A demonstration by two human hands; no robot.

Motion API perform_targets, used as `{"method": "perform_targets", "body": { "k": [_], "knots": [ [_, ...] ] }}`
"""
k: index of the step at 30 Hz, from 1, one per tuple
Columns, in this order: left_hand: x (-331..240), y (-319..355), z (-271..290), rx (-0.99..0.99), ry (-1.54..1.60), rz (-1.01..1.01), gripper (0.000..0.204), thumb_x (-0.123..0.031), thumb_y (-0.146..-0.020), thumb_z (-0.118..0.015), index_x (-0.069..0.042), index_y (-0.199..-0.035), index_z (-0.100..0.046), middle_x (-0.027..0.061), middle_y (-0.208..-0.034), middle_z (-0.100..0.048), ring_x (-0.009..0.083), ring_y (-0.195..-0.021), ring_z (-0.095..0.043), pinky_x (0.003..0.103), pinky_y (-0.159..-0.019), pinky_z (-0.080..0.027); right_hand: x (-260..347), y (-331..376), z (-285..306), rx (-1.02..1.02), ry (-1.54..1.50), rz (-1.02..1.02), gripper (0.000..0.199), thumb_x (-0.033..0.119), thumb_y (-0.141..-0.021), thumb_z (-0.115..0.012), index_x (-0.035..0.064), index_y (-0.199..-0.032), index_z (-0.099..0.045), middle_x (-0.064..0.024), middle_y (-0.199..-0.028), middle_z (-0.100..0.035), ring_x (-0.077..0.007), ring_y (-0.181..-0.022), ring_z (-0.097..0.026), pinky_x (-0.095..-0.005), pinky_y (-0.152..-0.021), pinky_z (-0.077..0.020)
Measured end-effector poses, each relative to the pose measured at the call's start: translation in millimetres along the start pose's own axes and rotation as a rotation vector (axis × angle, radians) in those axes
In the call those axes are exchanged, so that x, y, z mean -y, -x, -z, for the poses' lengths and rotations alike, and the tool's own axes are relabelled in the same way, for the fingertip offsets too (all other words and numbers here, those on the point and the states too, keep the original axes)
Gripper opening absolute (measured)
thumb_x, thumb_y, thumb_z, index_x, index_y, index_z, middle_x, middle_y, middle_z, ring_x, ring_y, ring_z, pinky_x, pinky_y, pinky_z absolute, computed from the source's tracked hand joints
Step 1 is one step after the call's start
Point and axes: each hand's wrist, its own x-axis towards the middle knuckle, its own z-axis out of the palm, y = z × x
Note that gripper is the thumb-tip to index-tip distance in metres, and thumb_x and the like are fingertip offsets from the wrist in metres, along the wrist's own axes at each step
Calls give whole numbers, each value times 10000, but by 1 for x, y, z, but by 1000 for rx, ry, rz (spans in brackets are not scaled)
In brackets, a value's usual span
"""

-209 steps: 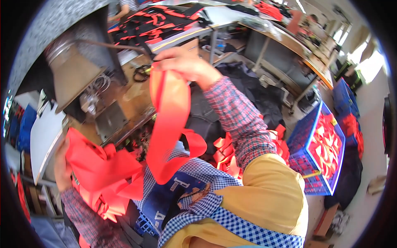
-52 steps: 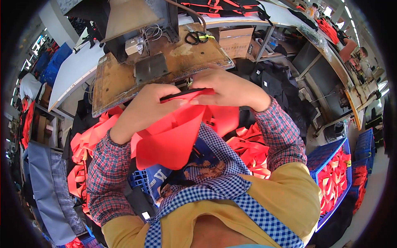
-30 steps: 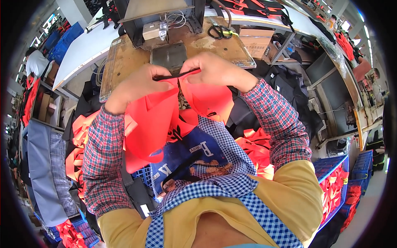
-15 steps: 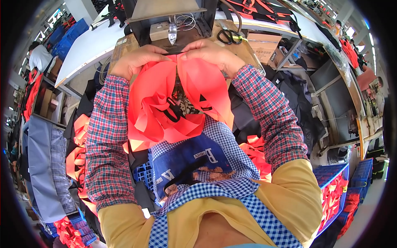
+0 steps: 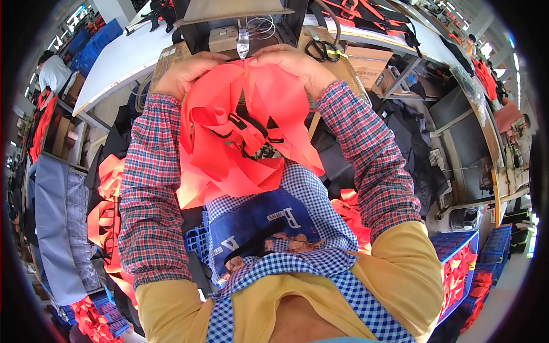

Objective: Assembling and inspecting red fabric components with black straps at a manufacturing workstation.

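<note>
Both my hands grip the top edge of an orange-red fabric piece with black trim. My left hand is closed on it to the left of a pointed metal machine head. On the other side my right hand pinches the same edge. Just beneath the metal tip lies the edge between my hands. From there the fabric hangs down toward my lap in loose folds, with small black straps inside. My fingertips are partly hidden behind the fabric edge.
Black-handled scissors lie right of the machine on a worn wooden board. White tables extend to both sides, with black and orange straps on the right one. Blue crates of orange pieces stand at right. A person works far left.
Both hands have moved slightly forward, bringing the fabric's top edge up to the metal tip. The hanging folds have shifted, and more of the black straps shows between them.
</note>
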Motion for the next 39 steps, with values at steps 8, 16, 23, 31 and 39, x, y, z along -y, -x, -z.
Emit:
{"method": "perform_targets", "body": {
  "k": [8, 16, 23, 31, 39],
  "knots": [
    [2, -8, 6, 66, 5, -47, 316, -61, -832, -647, 76, -1112, -593, 143, -1056, -661, 190, -929, -656, 276, -846, -524, 2, 4, -3, -43, 3, 17, 255, 137, -793, -687, -23, -991, -686, -84, -905, -690, -151, -799, -657, -258, -739, -523],
    [3, -9, 7, -12, -8, -68, 371, -68, -839, -646, 73, -1170, -556, 145, -1107, -644, 189, -980, -641, 277, -893, -507, -1, -3, -2, -45, -5, 14, 242, 126, -795, -679, -28, -981, -688, -100, -920, -692, -158, -814, -658, -264, -750, -522],
    [7, 2, 44, 20, 18, -283, 356, -133, -912, -563, 28, -1228, -535, 126, -1138, -628, 188, -985, -641, 290, -857, -532, 10, 15, 18, -231, -55, 156, 248, 148, -817, -693, 9, -1022, -679, -64, -937, -685, -145, -808, -655, -272, -726, -538],
    [52, 78, 59, -161, -84, -161, 447, -138, -929, -552, 22, -1334, -451, 113, -1299, -541, 188, -1164, -542, 310, -998, -415, 106, 277, 68, -575, 239, 505, 80, 119, -855, -668, 46, -887, -660, 8, -836, -661, -70, -739, -605, -202, -704, -476],
    [46, 142, -97, -202, -316, -222, 422, -169, -959, -530, 17, -1330, -452, 87, -1241, -560, 154, -1077, -570, 273, -935, -433, 114, 516, 88, -1381, 1536, -104, 245, 206, -881, -652, 3, -1017, -637, -4, -907, -648, -89, -817, -588, -237, -757, -461]
  ]
}}
